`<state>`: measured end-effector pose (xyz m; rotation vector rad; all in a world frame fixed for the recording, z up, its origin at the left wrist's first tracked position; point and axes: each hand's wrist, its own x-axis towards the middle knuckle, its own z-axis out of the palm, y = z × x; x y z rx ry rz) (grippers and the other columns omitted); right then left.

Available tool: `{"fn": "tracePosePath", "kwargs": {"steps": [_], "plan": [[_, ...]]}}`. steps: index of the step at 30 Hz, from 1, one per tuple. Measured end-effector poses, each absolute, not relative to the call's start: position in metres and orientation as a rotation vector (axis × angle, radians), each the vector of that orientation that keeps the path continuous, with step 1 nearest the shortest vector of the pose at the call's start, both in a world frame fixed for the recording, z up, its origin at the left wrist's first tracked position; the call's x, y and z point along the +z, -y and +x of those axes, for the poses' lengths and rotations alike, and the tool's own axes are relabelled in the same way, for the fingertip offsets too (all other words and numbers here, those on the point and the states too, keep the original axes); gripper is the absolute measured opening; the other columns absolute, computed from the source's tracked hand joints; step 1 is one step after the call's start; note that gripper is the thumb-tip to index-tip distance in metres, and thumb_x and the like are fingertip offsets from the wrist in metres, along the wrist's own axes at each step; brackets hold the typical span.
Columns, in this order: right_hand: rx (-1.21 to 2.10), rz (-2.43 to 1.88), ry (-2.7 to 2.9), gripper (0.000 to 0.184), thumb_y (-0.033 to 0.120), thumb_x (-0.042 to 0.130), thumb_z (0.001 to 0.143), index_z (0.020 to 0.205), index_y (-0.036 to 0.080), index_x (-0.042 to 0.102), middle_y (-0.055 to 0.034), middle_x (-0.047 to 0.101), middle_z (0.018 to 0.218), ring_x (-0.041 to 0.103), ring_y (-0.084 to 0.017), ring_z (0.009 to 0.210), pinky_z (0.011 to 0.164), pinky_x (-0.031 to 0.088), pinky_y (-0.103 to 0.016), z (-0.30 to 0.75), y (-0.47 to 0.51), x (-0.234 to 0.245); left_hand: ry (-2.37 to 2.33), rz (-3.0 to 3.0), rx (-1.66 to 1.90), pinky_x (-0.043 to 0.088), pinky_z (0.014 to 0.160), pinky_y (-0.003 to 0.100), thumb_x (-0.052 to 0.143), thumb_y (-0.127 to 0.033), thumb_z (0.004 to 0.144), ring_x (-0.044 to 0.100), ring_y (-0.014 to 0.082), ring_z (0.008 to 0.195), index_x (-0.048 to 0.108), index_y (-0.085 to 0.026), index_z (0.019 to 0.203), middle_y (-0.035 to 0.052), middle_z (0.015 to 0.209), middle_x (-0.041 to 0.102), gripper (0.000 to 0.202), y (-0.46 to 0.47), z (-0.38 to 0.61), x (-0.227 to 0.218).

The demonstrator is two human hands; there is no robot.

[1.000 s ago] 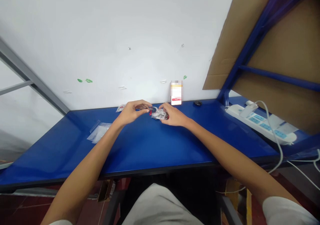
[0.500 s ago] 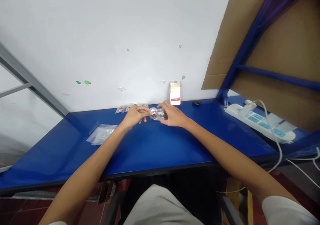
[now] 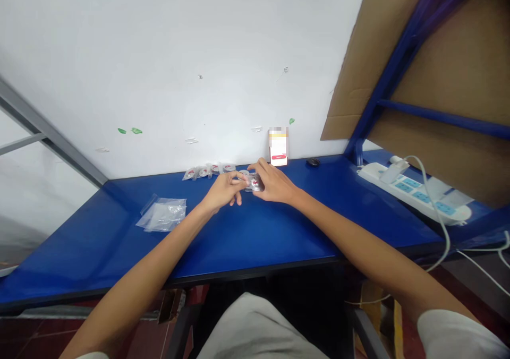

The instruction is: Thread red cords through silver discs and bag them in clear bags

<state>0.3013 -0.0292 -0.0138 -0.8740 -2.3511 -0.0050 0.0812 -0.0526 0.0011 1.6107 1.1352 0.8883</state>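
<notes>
Both hands meet over the blue tabletop (image 3: 255, 231) near its back edge. Between them is a small transparent plastic packet (image 3: 254, 183) with silvery contents and a red mark. My right hand (image 3: 273, 185) grips it from the right, and the fingertips of my left hand (image 3: 225, 189) pinch its left side. Fingers cover part of the packet, so its contents are hard to make out. Several similar small packets (image 3: 207, 171) lie in a row at the wall, just beyond my left hand.
A flat transparent plastic bag (image 3: 162, 214) lies to the left. A card with a red band (image 3: 278, 146) leans on the white wall, beside a small black object (image 3: 313, 162). A white power strip (image 3: 410, 191) with a cable sits right, beneath blue shelving and cardboard (image 3: 370, 67).
My hands have drawn closer together and cover more of the packet. My left hand has shifted slightly toward the right, and the row of packets at the wall now shows fully.
</notes>
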Motion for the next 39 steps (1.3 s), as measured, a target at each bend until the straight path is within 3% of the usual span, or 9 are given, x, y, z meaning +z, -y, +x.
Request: {"fn": "tracePosePath", "kwargs": {"steps": [5, 10, 14, 18, 21, 25, 30, 36, 39], "plan": [[0.019, -0.890, 2.330, 0.056, 0.026, 0.072, 0.084, 0.137, 0.024, 0.052, -0.0130, 0.057, 0.130, 0.063, -0.030, 0.097, 0.081, 0.052, -0.042, 0.298, 0.030, -0.017, -1.236, 1.782, 1.003, 0.040, 0.039, 0.021, 0.080, -0.049, 0.088, 0.066, 0.0144, 0.047, 0.080, -0.015, 0.097, 0.0051, 0.074, 0.076, 0.035, 0.055, 0.083, 0.003], [0.086, -0.910, 2.282, 0.054, 0.027, 0.071, 0.085, 0.135, 0.024, 0.051, -0.0115, 0.057, 0.127, 0.065, -0.027, 0.094, 0.078, 0.053, -0.040, 0.299, 0.027, -0.021, -1.057, 1.848, 0.799, 0.049, 0.047, 0.024, 0.060, -0.045, 0.102, 0.063, 0.0142, 0.044, 0.076, -0.014, 0.131, 0.0021, 0.061, 0.071, 0.045, 0.061, 0.082, 0.015], [0.267, -0.896, 2.180, 0.051, 0.029, 0.074, 0.084, 0.130, 0.026, 0.053, -0.0096, 0.059, 0.125, 0.065, -0.027, 0.104, 0.080, 0.053, -0.038, 0.298, 0.022, -0.025, -1.000, 1.885, 0.810, 0.051, 0.049, 0.026, 0.056, -0.043, 0.103, 0.066, 0.0141, 0.049, 0.072, -0.015, 0.136, 0.0071, 0.083, 0.079, 0.046, 0.066, 0.078, 0.026], [0.689, -0.945, 1.901, 0.046, 0.038, 0.079, 0.081, 0.120, 0.026, 0.058, -0.0046, 0.065, 0.112, 0.065, -0.022, 0.090, 0.074, 0.055, -0.036, 0.294, 0.019, -0.025, -1.130, 1.976, 1.227, 0.059, 0.066, 0.028, 0.060, -0.043, 0.103, 0.075, 0.0178, 0.077, 0.074, -0.018, 0.122, 0.0105, 0.107, 0.079, 0.035, 0.065, 0.074, 0.027], [1.136, -0.955, 1.660, 0.052, 0.053, 0.083, 0.079, 0.118, 0.027, 0.060, -0.0009, 0.066, 0.097, 0.060, -0.017, 0.070, 0.056, 0.049, -0.030, 0.290, 0.021, -0.023, -1.207, 1.915, 1.402, 0.063, 0.085, 0.032, 0.077, -0.044, 0.093, 0.073, 0.0225, 0.107, 0.063, -0.021, 0.135, 0.0125, 0.128, 0.072, 0.050, 0.061, 0.078, 0.016], [1.467, -0.788, 1.478, 0.046, 0.067, 0.063, 0.091, 0.109, 0.025, 0.062, -0.0028, 0.068, 0.090, 0.063, -0.021, 0.074, 0.060, 0.051, -0.032, 0.284, 0.026, -0.020, -1.113, 1.672, 1.129, 0.066, 0.076, 0.035, 0.086, -0.049, 0.084, 0.073, 0.0250, 0.105, 0.059, -0.017, 0.134, 0.0168, 0.133, 0.068, 0.065, 0.054, 0.092, -0.010], [1.370, -0.872, 1.491, 0.041, 0.063, 0.065, 0.089, 0.103, 0.024, 0.062, -0.0015, 0.069, 0.091, 0.065, -0.020, 0.078, 0.062, 0.052, -0.030, 0.279, 0.023, -0.027, -1.116, 1.635, 1.190, 0.066, 0.078, 0.035, 0.070, -0.047, 0.096, 0.075, 0.0278, 0.106, 0.072, -0.015, 0.122, 0.0131, 0.118, 0.077, 0.041, 0.043, 0.088, -0.021], [1.187, -0.786, 1.640, 0.039, 0.056, 0.082, 0.084, 0.095, 0.024, 0.064, -0.0007, 0.069, 0.087, 0.071, -0.019, 0.079, 0.065, 0.054, -0.030, 0.285, 0.014, -0.031, -1.195, 1.984, 1.106, 0.058, 0.101, 0.041, 0.055, -0.036, 0.104, 0.068, 0.0310, 0.129, 0.072, -0.019, 0.136, 0.0101, 0.139, 0.074, 0.040, 0.036, 0.070, -0.012], [1.134, -0.771, 1.645, 0.036, 0.053, 0.083, 0.083, 0.094, 0.023, 0.067, -0.0013, 0.068, 0.082, 0.073, -0.022, 0.079, 0.063, 0.057, -0.032, 0.288, 0.012, -0.030, -1.231, 2.072, 1.122, 0.057, 0.101, 0.040, 0.053, -0.036, 0.106, 0.074, 0.0290, 0.116, 0.070, -0.021, 0.139, 0.0096, 0.138, 0.074, 0.039, 0.038, 0.071, -0.011]]}}
